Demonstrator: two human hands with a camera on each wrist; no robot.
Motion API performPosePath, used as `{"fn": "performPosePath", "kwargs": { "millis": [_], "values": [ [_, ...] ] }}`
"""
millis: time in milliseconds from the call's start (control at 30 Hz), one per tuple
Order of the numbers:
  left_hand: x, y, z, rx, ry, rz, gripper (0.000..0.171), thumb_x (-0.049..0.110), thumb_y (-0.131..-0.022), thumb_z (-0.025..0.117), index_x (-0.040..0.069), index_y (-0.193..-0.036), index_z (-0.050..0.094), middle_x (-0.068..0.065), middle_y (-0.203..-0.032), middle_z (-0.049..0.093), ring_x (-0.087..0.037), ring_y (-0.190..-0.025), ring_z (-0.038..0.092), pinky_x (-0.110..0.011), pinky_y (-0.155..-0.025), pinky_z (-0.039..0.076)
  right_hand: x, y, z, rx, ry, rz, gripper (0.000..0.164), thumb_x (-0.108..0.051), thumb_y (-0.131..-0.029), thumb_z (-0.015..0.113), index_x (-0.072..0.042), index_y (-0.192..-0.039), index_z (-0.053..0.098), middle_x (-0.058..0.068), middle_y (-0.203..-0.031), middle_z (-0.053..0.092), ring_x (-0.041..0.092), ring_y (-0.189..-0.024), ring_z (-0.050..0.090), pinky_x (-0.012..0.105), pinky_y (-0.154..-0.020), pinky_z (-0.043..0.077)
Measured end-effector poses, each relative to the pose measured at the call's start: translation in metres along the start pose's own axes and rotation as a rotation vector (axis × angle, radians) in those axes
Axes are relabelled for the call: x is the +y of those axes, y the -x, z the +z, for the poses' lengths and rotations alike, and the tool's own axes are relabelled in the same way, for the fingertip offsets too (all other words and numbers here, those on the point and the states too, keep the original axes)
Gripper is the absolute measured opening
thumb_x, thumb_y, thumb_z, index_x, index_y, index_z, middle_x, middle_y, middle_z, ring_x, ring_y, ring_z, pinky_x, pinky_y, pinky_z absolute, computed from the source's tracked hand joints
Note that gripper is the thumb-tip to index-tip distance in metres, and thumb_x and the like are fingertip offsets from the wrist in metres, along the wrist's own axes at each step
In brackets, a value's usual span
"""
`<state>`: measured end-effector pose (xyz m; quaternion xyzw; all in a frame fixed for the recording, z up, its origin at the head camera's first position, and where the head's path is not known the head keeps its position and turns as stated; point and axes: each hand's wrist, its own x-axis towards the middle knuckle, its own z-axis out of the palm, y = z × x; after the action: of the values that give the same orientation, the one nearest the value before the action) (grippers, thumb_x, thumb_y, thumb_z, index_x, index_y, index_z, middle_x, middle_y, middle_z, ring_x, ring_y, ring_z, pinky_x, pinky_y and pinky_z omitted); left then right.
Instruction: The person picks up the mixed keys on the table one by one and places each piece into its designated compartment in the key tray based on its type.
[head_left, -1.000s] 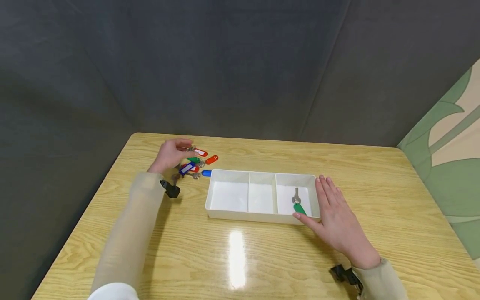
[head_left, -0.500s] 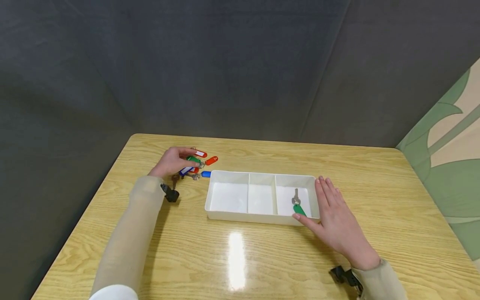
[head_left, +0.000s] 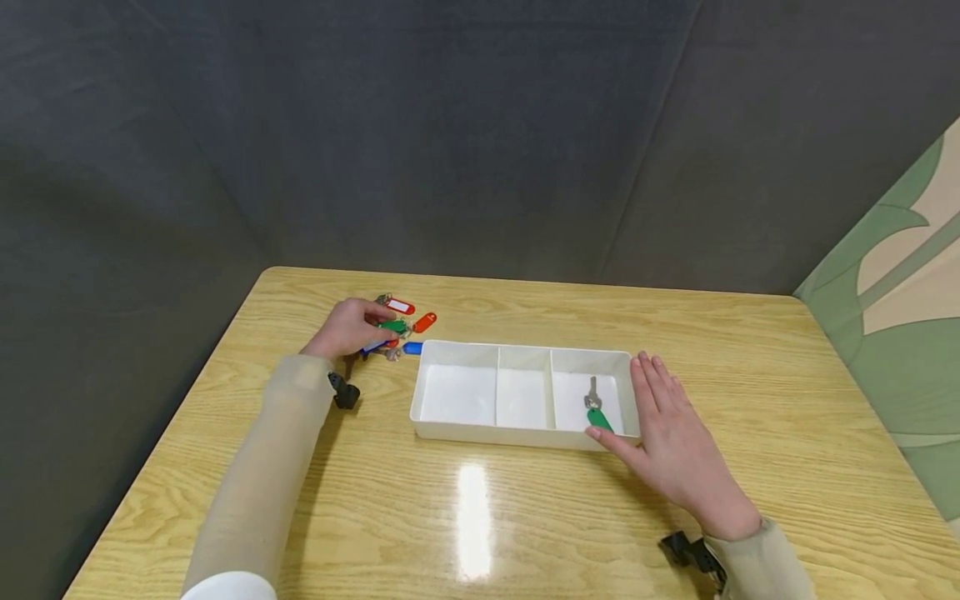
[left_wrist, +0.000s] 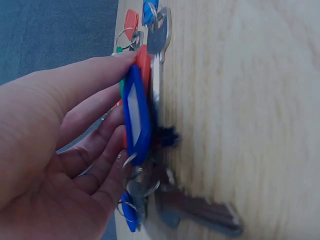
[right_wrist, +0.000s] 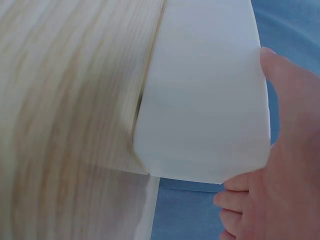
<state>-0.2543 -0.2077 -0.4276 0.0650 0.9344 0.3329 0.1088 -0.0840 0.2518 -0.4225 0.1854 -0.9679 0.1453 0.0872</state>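
We look to be early on: one green-tagged key lies in the three-o'clock compartment of the white tray, while red- and blue-tagged keys remain outside at ten o'clock. There our left hand pinches another green key tag. Our right hand, fingers straight, thumb spread wide, rests against the tray's four-o'clock corner.

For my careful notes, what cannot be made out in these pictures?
Head: labelled blue tag, partly behind the left hand.
Head: any writing on the farthest red tag, too small.
Left wrist: small dark thing, too blurred to identify.
Right wrist: rest of the tray, cut off by top edge.
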Motion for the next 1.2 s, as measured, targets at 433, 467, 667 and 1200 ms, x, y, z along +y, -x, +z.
{"fn": "performPosePath", "kwargs": {
  "millis": [433,467,667,1200],
  "values": [
    [0.001,0.002,0.003,0.017,-0.011,0.012,0.028,0.020,-0.089,0.081,0.005,-0.113,0.076,-0.009,-0.100,0.069,-0.024,-0.088,0.061,-0.038,-0.080,0.050,0.000,0.000,0.001,-0.004,-0.010,0.012,0.106,-0.060,-0.094,0.065,0.011,-0.157,0.017,0.031,-0.162,0.018,0.041,-0.151,0.012,0.048,-0.122,0.009],
    [0.000,0.002,0.004,0.024,-0.002,0.010,0.028,0.020,-0.089,0.081,0.005,-0.112,0.076,-0.008,-0.099,0.069,-0.024,-0.088,0.061,-0.038,-0.079,0.050,0.000,0.000,0.001,-0.004,-0.010,0.012,0.106,-0.060,-0.094,0.065,0.011,-0.157,0.017,0.031,-0.162,0.018,0.041,-0.151,0.012,0.048,-0.122,0.009],
    [-0.004,0.004,0.004,0.049,0.025,0.009,0.027,0.021,-0.087,0.083,0.007,-0.109,0.077,-0.007,-0.097,0.070,-0.023,-0.086,0.063,-0.039,-0.079,0.052,0.000,0.000,0.001,-0.005,-0.010,0.012,0.106,-0.060,-0.094,0.065,0.011,-0.157,0.017,0.031,-0.162,0.019,0.042,-0.151,0.013,0.049,-0.122,0.009],
    [-0.010,0.009,-0.002,0.055,0.099,-0.005,0.017,0.014,-0.093,0.078,0.007,-0.108,0.078,-0.009,-0.102,0.072,-0.024,-0.088,0.064,-0.037,-0.077,0.053,-0.001,0.000,-0.001,-0.010,-0.020,0.014,0.106,-0.059,-0.094,0.065,0.011,-0.157,0.017,0.032,-0.162,0.018,0.042,-0.151,0.012,0.050,-0.122,0.009]
  ]
}}
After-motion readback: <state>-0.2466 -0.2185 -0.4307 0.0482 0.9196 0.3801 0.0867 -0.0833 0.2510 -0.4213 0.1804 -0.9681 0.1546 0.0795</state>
